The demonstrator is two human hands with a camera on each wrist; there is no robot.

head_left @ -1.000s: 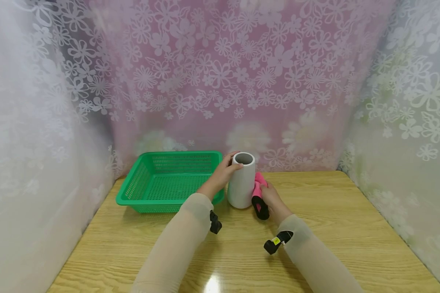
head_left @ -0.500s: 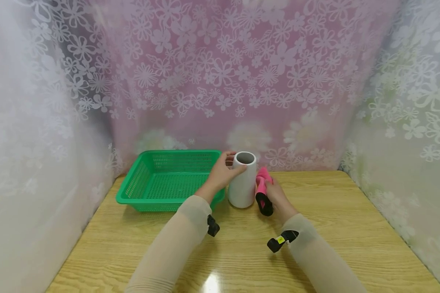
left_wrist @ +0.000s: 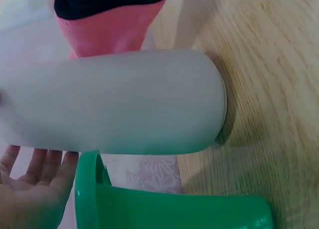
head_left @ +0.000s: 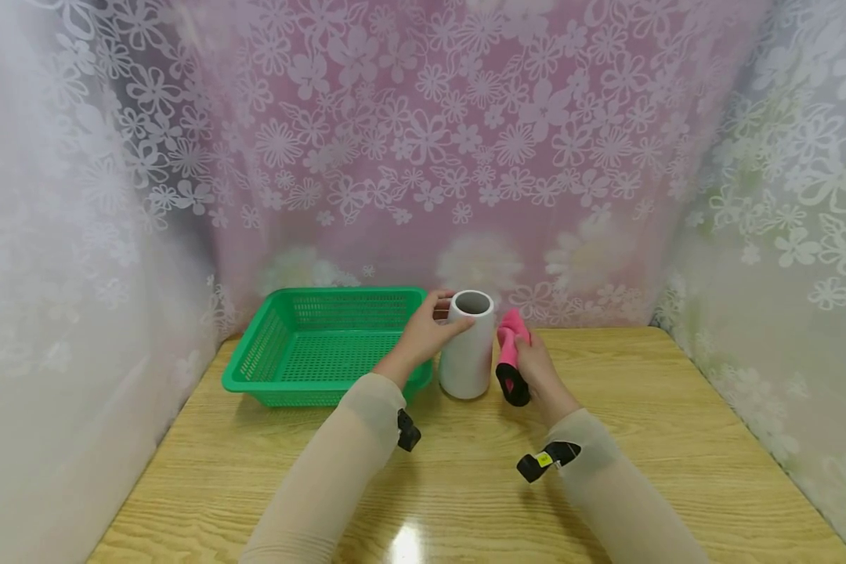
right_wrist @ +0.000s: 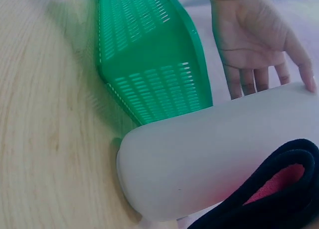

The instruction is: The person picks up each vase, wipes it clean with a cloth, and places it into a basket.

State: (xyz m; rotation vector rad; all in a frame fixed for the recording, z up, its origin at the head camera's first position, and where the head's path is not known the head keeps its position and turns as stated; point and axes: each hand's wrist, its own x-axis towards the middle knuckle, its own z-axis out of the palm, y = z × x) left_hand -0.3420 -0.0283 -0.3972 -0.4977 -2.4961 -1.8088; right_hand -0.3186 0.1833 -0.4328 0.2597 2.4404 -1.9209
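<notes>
A tall white vase [head_left: 467, 356] stands upright on the table, its round mouth facing up. My left hand [head_left: 423, 333] holds it near the top, thumb across the near side and fingers along the left side, as the left wrist view also shows with the vase [left_wrist: 119, 102]. On the vase's right, my right hand [head_left: 541, 368] grips a folded pink cloth [head_left: 513, 333] with a black edge. In the head view a narrow gap separates cloth and vase. The cloth's black edge [right_wrist: 269, 189] fills the lower right corner of the right wrist view.
A green plastic basket [head_left: 324, 386] with slotted walls stands just left of the vase, its right end behind my left hand. The wooden table [head_left: 465, 501] ends at a pink floral curtain [head_left: 423, 157]; pale curtains hang at both sides.
My right hand has moved the cloth rightward and a little up along the vase's side, away from its surface. The left hand's thumb has shifted slightly lower; the vase stays in place.
</notes>
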